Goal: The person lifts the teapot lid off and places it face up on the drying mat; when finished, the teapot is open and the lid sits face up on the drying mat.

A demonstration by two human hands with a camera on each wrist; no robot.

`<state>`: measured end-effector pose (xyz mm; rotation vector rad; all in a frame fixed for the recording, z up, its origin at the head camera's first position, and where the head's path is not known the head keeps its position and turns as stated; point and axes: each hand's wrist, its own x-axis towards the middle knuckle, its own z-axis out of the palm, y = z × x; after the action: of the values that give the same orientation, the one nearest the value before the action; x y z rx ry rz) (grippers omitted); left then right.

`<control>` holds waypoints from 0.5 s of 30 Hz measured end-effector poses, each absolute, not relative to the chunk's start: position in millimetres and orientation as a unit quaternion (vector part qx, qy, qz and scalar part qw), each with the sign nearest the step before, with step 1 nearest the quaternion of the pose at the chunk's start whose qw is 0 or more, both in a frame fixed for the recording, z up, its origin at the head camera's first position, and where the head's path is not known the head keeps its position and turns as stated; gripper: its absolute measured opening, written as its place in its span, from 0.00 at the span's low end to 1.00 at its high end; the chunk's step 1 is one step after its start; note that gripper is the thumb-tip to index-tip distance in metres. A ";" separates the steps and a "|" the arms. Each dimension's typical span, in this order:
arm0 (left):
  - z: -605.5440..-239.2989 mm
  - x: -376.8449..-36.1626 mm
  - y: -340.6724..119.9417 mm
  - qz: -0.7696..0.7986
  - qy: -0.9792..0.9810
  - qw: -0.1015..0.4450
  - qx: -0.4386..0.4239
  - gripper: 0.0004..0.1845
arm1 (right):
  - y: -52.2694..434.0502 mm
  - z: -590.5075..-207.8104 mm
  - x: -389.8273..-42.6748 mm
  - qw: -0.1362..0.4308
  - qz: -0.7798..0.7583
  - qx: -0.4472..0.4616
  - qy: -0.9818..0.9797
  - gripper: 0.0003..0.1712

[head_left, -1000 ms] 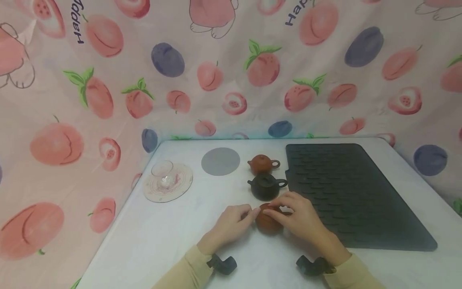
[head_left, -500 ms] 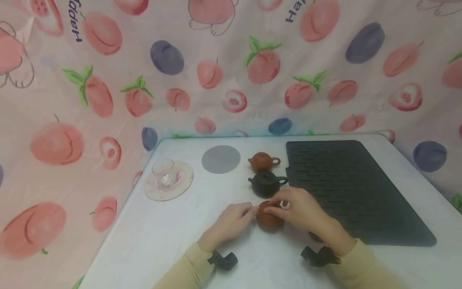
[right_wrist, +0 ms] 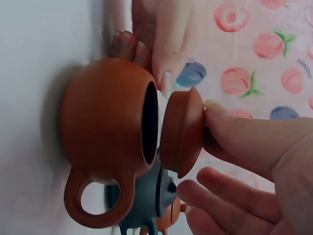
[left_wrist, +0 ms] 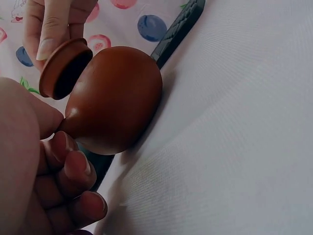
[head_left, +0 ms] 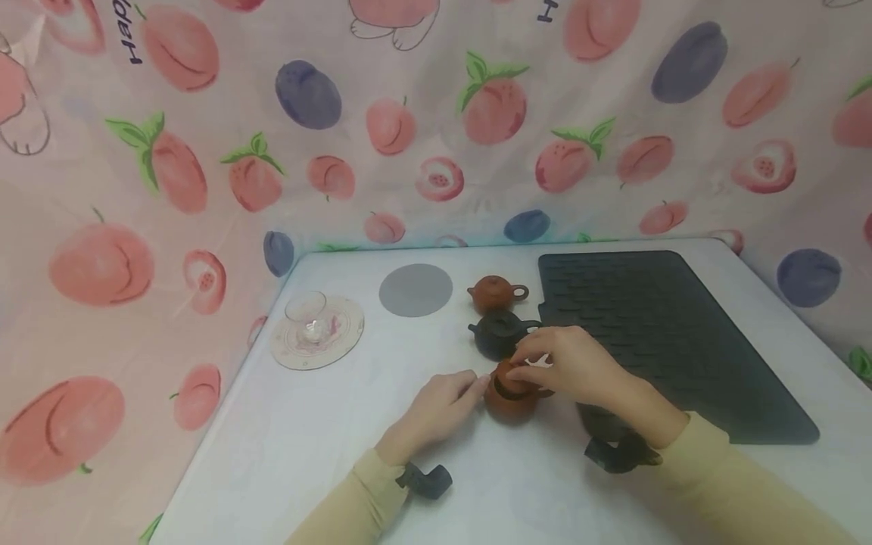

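Your left hand (head_left: pixel 436 409) lies low with fingers curled (fingertips forward), while your right hand (head_left: pixel 575 367) hovers raised, thumb and forefinger pinched together, both forearms in tan sleeves

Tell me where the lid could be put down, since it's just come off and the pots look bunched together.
Bare patches: the dark ribbed mat to the right, and the white table near the left hand. It is crowded where the right hand lifts the lid over the brown teapot, close to the black teapot.
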<state>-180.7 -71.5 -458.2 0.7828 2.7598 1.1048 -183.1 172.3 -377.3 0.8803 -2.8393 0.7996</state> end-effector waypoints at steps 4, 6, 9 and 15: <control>-459.1 -180.5 -71.7 0.363 0.895 0.033 0.256 0.23 | 177.7 -373.9 -181.2 0.008 0.296 0.248 -0.922 0.08; -459.6 -180.1 -72.1 0.367 0.894 0.031 0.256 0.24 | 179.5 -372.3 -180.3 0.001 0.304 0.240 -0.922 0.09; -459.7 -179.6 -72.9 0.371 0.893 0.027 0.255 0.25 | 180.6 -370.0 -180.0 -0.010 0.311 0.230 -0.922 0.09; -460.8 -181.6 -74.6 0.391 0.886 0.030 0.249 0.25 | 184.9 -367.1 -182.5 -0.011 0.325 0.216 -0.921 0.06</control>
<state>-181.6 -74.6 -460.8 0.7669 2.7301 1.2037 -182.5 184.9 -367.1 0.6851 -2.9136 1.0274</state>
